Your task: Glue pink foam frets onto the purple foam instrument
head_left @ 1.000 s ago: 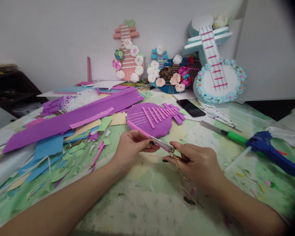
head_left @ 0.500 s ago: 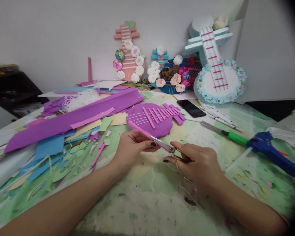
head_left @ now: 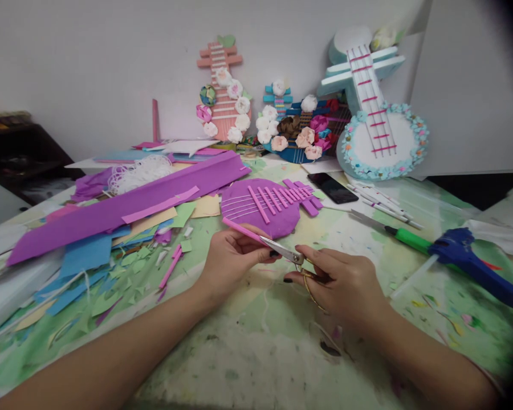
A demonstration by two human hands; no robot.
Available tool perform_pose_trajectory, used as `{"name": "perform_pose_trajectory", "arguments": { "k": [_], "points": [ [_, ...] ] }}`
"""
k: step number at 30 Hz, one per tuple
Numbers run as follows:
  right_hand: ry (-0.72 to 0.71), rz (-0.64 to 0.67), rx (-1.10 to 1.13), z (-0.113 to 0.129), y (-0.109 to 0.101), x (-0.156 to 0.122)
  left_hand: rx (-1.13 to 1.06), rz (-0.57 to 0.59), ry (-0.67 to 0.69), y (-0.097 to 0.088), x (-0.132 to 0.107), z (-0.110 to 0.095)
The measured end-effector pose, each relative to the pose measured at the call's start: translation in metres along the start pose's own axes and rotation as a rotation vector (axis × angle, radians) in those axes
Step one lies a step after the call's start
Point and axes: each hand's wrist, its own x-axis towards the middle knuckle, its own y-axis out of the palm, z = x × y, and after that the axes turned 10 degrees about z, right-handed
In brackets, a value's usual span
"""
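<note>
A narrow pink paper strip (head_left: 241, 229) is pinched in my left hand (head_left: 235, 250), its far end sticking out to the upper left. My right hand (head_left: 346, 279) grips gold-handled scissors (head_left: 288, 253), whose silver blades point left and lie along the strip by my left thumb. Whether the blades are fully closed is hard to see. Just beyond my hands lies a purple lute-shaped craft piece (head_left: 260, 202) with pink crossbars and pale strings.
On the left lie a long purple sheet (head_left: 123, 199), white string (head_left: 141, 173) and paper scraps (head_left: 141, 259). A phone (head_left: 332, 188), a green-handled knife (head_left: 410, 239) and a blue glue gun (head_left: 474, 265) are on the right. Decorated instrument models (head_left: 385, 125) lean at the back.
The pink strip's far end has dropped slightly, and my left hand has shifted a little right along the blades. My right hand stays nearly in place with the scissors.
</note>
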Motion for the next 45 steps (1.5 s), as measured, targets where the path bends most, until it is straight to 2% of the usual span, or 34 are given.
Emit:
{"name": "perform_pose_trajectory", "arguments": {
  "k": [26, 36, 45],
  "points": [
    [-0.020, 0.021, -0.014, -0.0005, -0.0039, 0.0021, 0.030, 0.029, 0.007, 0.0010, -0.0012, -0.0020],
    [-0.055, -0.038, -0.050, -0.0016, -0.0025, 0.0028, 0.036, 0.019, -0.012, 0.0012, -0.0022, -0.0012],
    [-0.071, -0.032, -0.019, -0.0017, -0.0010, 0.0038, 0.011, 0.040, 0.006, 0.0020, -0.0030, -0.0018]
  ]
}}
